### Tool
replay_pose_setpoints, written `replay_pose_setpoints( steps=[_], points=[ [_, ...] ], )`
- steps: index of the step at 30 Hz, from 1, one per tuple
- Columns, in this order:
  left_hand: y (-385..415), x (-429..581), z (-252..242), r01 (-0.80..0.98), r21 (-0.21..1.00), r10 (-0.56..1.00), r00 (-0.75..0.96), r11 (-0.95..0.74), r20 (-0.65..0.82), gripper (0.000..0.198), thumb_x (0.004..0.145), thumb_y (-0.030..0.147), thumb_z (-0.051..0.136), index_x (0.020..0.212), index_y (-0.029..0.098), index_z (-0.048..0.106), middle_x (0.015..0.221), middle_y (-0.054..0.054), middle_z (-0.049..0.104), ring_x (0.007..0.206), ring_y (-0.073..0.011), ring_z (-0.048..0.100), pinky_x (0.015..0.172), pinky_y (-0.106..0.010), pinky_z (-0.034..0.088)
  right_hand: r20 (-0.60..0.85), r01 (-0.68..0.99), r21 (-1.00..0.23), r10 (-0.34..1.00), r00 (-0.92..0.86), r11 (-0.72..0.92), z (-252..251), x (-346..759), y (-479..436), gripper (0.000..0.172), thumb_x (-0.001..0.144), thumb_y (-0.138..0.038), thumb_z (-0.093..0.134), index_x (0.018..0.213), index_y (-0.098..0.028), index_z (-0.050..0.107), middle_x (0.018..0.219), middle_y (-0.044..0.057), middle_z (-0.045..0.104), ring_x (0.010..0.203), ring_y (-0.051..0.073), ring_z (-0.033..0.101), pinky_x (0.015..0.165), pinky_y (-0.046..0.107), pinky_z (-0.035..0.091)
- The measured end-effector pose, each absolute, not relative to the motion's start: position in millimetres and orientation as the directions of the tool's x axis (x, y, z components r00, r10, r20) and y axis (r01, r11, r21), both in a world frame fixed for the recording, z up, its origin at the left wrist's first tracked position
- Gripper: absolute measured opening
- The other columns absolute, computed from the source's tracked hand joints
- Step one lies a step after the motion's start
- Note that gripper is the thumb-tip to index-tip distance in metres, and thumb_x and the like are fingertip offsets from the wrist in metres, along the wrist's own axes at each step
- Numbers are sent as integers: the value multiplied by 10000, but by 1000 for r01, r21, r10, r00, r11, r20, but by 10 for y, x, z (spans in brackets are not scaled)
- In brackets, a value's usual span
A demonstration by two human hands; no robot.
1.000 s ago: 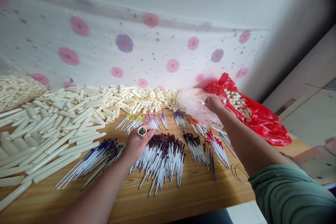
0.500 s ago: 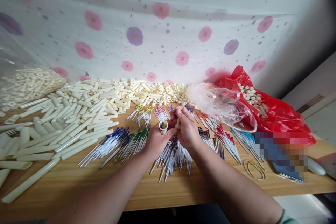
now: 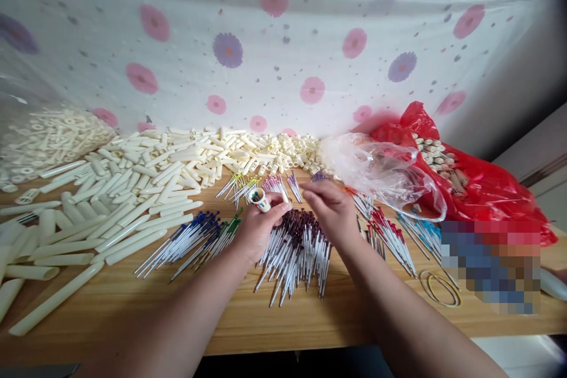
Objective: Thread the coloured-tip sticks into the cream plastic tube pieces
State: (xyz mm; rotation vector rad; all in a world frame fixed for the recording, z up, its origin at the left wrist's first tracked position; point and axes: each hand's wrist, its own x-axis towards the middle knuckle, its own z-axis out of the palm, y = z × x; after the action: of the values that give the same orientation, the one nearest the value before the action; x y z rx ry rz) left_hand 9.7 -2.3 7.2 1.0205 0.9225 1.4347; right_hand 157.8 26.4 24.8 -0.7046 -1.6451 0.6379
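My left hand [image 3: 259, 227] is closed around a white plastic pen barrel [image 3: 261, 203], whose open end shows several coloured tips. A small cream piece [image 3: 287, 197] sticks up by the thumb of that hand. To the right, my right hand [image 3: 332, 209] hovers over the table with thumb and forefinger slightly apart; I see nothing between them. Below and between the hands lies a pile of pen refills [image 3: 296, 254] with dark maroon tips. Pink-tipped refills [image 3: 275, 184] and purple-tipped refills [image 3: 319, 177] lie just beyond.
Blue-tipped refills [image 3: 181, 242] and red-tipped refills [image 3: 392, 239] lie either side. Cream plastic tubes [image 3: 133, 189] heap across the left and back. A clear plastic bag [image 3: 372, 168] and a red bag [image 3: 496, 195] with cream parts stand right. Rubber bands [image 3: 438, 288] lie at front right.
My hands have come apart: the right has moved right, away from the cream piece, and the left slightly left with the barrel. The view has shifted slightly.
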Motion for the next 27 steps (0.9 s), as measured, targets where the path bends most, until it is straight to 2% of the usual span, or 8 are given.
replay_pose_setpoints(
  steps=[3, 5, 7, 10, 13, 22, 24, 27],
  points=[
    [8, 72, 84, -370, 924, 996, -39, -94, 85, 192, 627, 234, 708, 755, 148, 593, 666, 26, 516, 561, -63, 427, 494, -186, 326, 677, 243, -591, 637, -369, 769, 234, 1556, 255, 228, 851, -217, 538, 989, -313, 692, 775, 33, 545, 736, 162, 543, 644, 320, 471],
    [19, 56, 92, -396, 914, 996, -35, -89, 82, 215, 619, 205, 717, 782, 154, 588, 649, 37, 516, 538, -53, 428, 479, -178, 327, 674, 247, -563, 611, -415, 789, 233, 1545, 257, 275, 872, -200, 500, 1053, -320, 669, 780, 32, 522, 740, 157, 538, 639, 314, 472],
    [20, 37, 107, -448, 891, 997, -17, -73, 73, 241, 614, 191, 728, 796, 161, 573, 636, 46, 525, 501, -39, 422, 459, -169, 320, 690, 236, -575, 619, -376, 784, 235, 1556, 269, 264, 864, -187, 515, 1042, -313, 664, 780, 25, 542, 739, 151, 546, 652, 314, 475],
    [11, 10, 139, -547, 836, 998, 20, -43, 65, 270, 610, 181, 743, 795, 173, 547, 620, 57, 533, 471, -23, 421, 449, -156, 322, 688, 166, -655, 672, -274, 737, 237, 1583, 280, 126, 811, -197, 606, 896, -269, 665, 766, 11, 597, 706, 141, 565, 639, 305, 480],
    [-1, -3, 165, -585, 811, 998, 30, -25, 53, 292, 609, 192, 754, 806, 186, 538, 611, 63, 533, 480, -29, 450, 455, -155, 350, 667, 96, -703, 701, -253, 704, 239, 1575, 258, 38, 771, -212, 664, 784, -241, 642, 751, 12, 636, 675, 139, 588, 604, 296, 489],
    [24, -21, 109, -481, 875, 998, 6, -58, 70, 283, 583, 232, 796, 774, 130, 614, 604, 16, 616, 492, -66, 542, 477, -191, 437, 773, 213, -514, 557, -305, 831, 282, 1585, 239, 33, 799, -209, 645, 805, -241, 651, 740, 20, 675, 696, 149, 621, 639, 300, 501],
    [22, -17, 109, -448, 890, 996, -27, -87, 84, 262, 587, 228, 792, 743, 124, 609, 599, 1, 635, 490, -75, 548, 460, -188, 417, 757, 263, -500, 564, -329, 825, 275, 1596, 245, 24, 814, -223, 628, 797, -230, 644, 737, 23, 667, 691, 147, 613, 633, 285, 488],
    [4, 8, 117, -407, 904, 991, -74, -130, 110, 240, 601, 224, 779, 696, 130, 578, 569, -2, 636, 513, -94, 570, 448, -180, 394, 704, 383, -499, 621, -345, 778, 251, 1577, 229, 146, 851, -284, 578, 744, -196, 625, 684, 27, 627, 634, 135, 564, 584, 257, 434]
  ],
)
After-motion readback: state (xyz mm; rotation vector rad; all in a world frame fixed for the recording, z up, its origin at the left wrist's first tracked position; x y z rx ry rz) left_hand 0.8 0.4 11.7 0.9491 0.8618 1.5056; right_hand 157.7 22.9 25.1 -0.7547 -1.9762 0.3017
